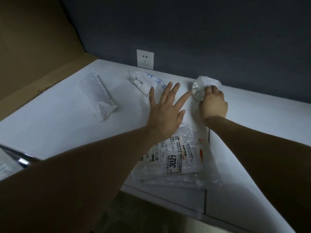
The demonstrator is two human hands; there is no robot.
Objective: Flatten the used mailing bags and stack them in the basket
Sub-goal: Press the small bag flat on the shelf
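Note:
My right hand grips a crumpled white mailing bag near the back edge of the white table. My left hand is spread flat with straight fingers just left of it, over the table. Under my forearms lies a stack of flattened clear bags with shipping labels. A white bag with blue writing lies beyond my left fingers. A clear folded bag rests farther left. No basket is clearly visible.
A brown cardboard sheet leans along the left side. A white wall socket sits on the dark blue wall behind the table. A shiny metal object shows at the lower left edge.

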